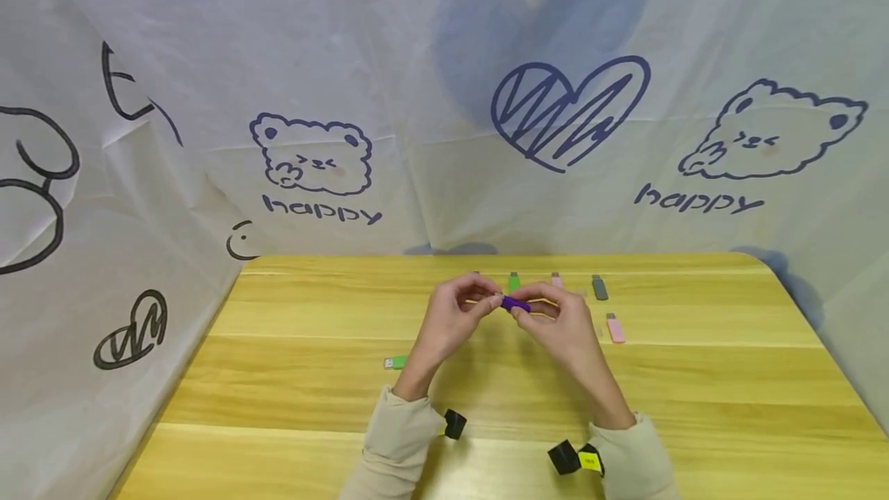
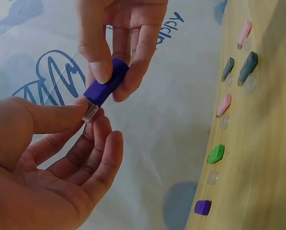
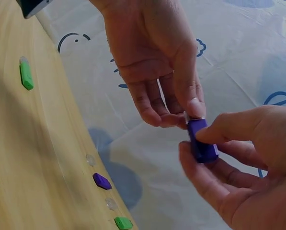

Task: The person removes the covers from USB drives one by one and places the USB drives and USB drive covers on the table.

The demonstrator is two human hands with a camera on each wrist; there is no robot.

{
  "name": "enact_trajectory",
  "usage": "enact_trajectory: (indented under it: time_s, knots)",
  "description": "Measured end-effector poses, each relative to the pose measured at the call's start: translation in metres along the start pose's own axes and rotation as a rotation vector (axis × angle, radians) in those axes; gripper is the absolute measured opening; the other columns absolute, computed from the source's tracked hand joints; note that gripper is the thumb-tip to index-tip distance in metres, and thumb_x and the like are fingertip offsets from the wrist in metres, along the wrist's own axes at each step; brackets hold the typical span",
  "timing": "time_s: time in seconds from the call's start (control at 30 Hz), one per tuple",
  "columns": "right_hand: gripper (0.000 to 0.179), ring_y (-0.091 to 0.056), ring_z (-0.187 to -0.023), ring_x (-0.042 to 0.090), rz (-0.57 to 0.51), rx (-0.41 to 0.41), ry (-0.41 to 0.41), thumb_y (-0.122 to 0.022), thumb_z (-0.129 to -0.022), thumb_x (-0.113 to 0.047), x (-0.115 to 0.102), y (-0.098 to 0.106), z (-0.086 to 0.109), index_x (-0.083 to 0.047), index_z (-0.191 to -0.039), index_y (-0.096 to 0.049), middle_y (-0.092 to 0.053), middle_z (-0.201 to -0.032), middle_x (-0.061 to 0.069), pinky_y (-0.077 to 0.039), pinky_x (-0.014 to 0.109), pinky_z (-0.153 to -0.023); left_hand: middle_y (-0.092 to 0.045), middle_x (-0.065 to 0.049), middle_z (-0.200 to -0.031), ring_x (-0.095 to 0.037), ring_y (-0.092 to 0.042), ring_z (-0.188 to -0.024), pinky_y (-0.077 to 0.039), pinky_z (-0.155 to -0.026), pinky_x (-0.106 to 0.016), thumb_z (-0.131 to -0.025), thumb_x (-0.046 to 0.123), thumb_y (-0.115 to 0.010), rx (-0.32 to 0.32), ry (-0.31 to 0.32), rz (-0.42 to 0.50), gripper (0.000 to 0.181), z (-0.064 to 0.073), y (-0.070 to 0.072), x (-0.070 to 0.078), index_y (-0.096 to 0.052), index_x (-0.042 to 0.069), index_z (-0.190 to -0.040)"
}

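Observation:
Both hands meet above the table around a purple USB stick. My right hand pinches its purple body between thumb and fingers. At the stick's other end, my left hand pinches the clear cap with thumb and fingertips. The cap sits at the plug end, right against the purple body in the left wrist view. In the right wrist view, the left thumb and fingers hide most of the cap.
On the wooden table lie a green stick, a pink stick and a grey stick. Towards the back edge are another purple stick, another green one and several clear caps. Printed cloth hangs behind.

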State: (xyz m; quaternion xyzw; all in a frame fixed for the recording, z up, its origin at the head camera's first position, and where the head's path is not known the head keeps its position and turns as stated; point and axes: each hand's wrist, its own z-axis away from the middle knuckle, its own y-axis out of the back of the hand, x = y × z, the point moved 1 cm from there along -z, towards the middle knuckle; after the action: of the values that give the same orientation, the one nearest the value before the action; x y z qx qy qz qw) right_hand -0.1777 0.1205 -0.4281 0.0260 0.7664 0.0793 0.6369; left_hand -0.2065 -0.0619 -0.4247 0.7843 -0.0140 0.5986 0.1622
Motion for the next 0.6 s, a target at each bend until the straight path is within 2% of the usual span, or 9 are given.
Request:
enact_trajectory:
  time_s: [0.27,0.6]
  knots:
    - [0.013,-0.074,-0.095,0.030,0.136,-0.009,-0.012,-0.077,-0.092,-0.004,-0.0024,-0.0011,0.0018,0.002,-0.104,-0.074,-0.070,-0.108,0.016,-0.060,0.028,-0.079,-0.074,-0.006,-0.094,-0.019,-0.070,-0.087,-0.059,-0.080,-0.030,-0.096,0.006,-0.072,-0.017,-0.046,-0.163,0.006,0.0022,0.0009,0.0036,-0.077,0.003,-0.099]
    - [0.015,-0.075,-0.091,0.029,0.156,-0.067,-0.034,-0.076,-0.093,-0.004,-0.0031,-0.0012,0.0003,0.003,-0.106,-0.073,-0.072,-0.106,0.017,-0.060,0.028,-0.076,-0.076,-0.005,-0.098,-0.015,-0.071,-0.085,-0.059,-0.079,-0.028,-0.094,0.006,-0.074,-0.011,-0.044,-0.216,0.007,0.0024,0.0021,0.0061,-0.079,0.003,-0.099]
